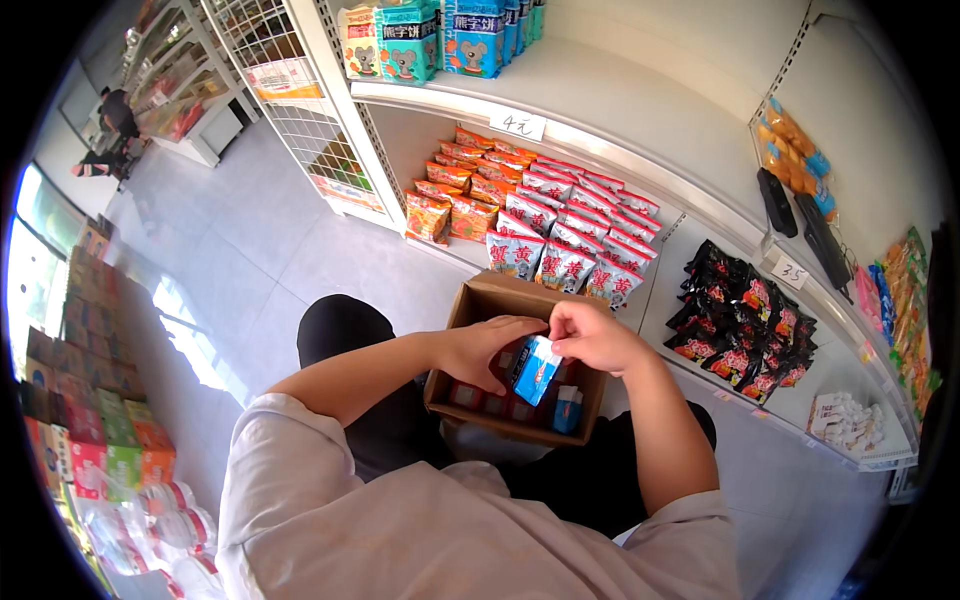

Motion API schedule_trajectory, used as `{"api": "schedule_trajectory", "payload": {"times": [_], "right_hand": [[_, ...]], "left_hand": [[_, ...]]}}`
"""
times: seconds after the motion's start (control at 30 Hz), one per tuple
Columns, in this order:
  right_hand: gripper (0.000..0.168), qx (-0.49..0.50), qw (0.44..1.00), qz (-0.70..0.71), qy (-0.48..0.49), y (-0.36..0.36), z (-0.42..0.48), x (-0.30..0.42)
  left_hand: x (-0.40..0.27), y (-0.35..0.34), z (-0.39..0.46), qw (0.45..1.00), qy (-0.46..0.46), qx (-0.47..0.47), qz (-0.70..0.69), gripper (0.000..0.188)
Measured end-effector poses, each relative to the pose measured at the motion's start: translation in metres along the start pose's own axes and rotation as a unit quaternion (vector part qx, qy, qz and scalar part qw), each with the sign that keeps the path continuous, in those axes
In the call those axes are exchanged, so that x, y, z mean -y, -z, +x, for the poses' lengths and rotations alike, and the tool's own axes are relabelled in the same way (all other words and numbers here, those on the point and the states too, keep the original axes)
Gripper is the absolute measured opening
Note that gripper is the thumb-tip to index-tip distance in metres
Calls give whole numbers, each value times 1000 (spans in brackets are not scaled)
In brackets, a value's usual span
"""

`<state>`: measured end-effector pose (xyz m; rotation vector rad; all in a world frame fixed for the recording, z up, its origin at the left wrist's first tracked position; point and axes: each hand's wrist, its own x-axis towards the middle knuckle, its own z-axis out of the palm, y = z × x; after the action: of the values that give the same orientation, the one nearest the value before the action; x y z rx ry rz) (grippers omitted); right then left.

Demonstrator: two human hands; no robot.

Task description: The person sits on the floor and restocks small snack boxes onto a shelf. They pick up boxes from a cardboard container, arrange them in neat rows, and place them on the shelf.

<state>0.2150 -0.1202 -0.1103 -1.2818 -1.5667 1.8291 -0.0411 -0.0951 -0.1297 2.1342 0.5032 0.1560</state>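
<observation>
Between my knees stands an open cardboard box point(439, 386) with its flaps up. Above it, my right hand point(596, 341) pinches the white top end of a small blue-and-white packet point(535, 375), which hangs tilted over the contents. My left hand point(487, 349) curves around the packet's left side, thumb spread away from the fingers. Its fingertips come close to my right hand; whether they touch the packet is hard to see. Several red-topped items point(466, 394) lie in the box's shadow, and another blue-and-white packet point(568, 411) stands in its right front corner.
Ahead, the low shelf holds orange snack bags point(429, 214), white-and-red snack bags point(514, 255) and black snack packets point(739, 322). The upper shelf's edge point(615, 142) overhangs them. Stacked cartons point(82, 435) and plastic-wrapped goods point(161, 529) stand left. A person point(118, 112) is far back.
</observation>
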Motion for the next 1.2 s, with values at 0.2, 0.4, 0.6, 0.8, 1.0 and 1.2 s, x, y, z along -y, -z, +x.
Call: {"api": "schedule_trajectory", "payload": {"times": [0.2, 0.4, 0.6, 0.8, 1.0, 1.2], "right_hand": [[13, 7, 982, 187, 28, 19, -25, 20], [6, -117, 941, 308, 77, 32, -36, 25], [5, -156, 931, 314, 99, 42, -41, 18], [6, -134, 952, 262, 78, 34, -43, 22], [9, -123, 960, 242, 71, 33, -36, 20], [13, -115, 968, 218, 54, 30, -31, 21]], "left_hand": [[-29, 7, 9, 994, 38, 22, -100, 106], [-19, 24, 9, 967, 39, -53, -247, 91], [-38, 108, 5, 924, -3, -287, -254, 87], [-66, 213, 32, 833, -5, -528, -162, 90], [-47, 292, 68, 766, 29, -639, 53, 85], [-28, 297, 87, 685, 98, -685, 227, 104]]}}
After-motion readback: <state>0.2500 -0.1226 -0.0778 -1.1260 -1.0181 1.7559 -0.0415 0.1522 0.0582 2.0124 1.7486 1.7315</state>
